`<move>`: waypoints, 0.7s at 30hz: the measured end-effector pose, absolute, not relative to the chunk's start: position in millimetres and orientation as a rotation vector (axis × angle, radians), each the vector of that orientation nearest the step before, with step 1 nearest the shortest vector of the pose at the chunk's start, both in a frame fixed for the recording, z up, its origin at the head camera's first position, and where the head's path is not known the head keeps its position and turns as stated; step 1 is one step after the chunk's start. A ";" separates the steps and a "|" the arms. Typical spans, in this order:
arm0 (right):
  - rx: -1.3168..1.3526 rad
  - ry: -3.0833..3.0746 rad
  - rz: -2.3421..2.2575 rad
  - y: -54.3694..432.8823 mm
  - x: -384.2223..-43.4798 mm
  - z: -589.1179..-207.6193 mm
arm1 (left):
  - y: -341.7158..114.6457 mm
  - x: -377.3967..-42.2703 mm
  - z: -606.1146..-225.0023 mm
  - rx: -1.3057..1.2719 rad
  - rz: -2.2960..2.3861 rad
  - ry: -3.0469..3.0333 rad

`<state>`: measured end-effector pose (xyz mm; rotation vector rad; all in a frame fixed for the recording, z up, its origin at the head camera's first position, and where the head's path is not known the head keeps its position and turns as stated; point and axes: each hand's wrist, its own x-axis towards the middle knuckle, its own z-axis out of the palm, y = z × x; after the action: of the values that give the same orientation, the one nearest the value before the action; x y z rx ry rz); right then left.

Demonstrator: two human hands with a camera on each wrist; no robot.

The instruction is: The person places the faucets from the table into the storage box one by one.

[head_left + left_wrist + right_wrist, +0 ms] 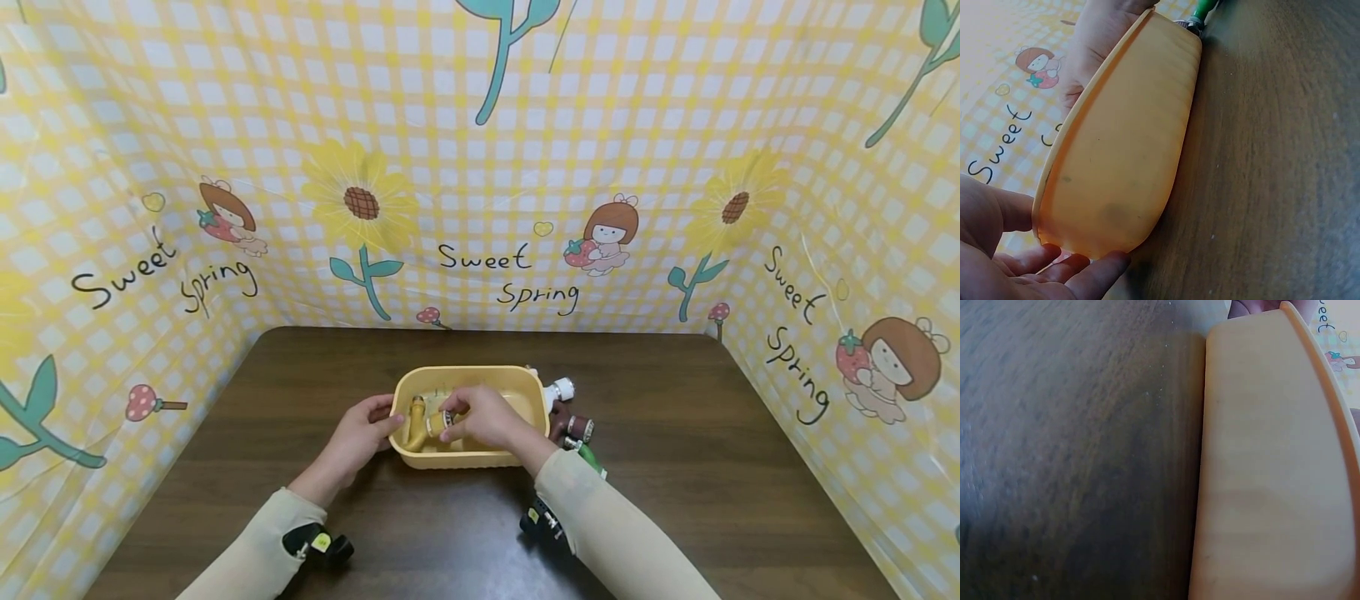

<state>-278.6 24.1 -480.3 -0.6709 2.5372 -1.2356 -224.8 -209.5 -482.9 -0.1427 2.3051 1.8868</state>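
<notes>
A pale yellow plastic basin (pixel 471 459) sits on the table. My left hand (pixel 362 437) holds its left end, the thumb at the rim and the fingers against the outer wall, as the left wrist view also shows. My right hand (pixel 486 419) reaches inside the basin. Its thumb and fingers pinch a yellow cylindrical piece with a metallic band (pixel 437 424). Left of it in the basin lies a curved yellow tube-like piece (pixel 416 423); I cannot tell whether the two are joined. In the right wrist view, the basin's wall (pixel 1272 456) hides the right hand.
Close along the basin's right side lie a white piece (pixel 561 390), a dark brown piece with a banded end (pixel 579 427) and a green piece with a metallic end (pixel 588 456). Yellow checked cloth (pixel 480 183) walls the dark wooden table (pixel 300 367) at the back and sides.
</notes>
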 end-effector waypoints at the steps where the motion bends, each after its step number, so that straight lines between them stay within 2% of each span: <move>1: -0.671 2.539 -1.231 24.0 -278.6 -480.4 | -209.4 -224.7 -482.8 -0.145 1.886 2.307; 21: -0.729 2.622 -1.082 21.9 -279.5 -483.3 | -209.2 -225.2 -484.1 -0.141 1.892 2.306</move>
<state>-279.5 21.9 -483.3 -0.7289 2.6219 -1.0824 -225.2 -209.2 -484.1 -0.1405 2.3060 1.8916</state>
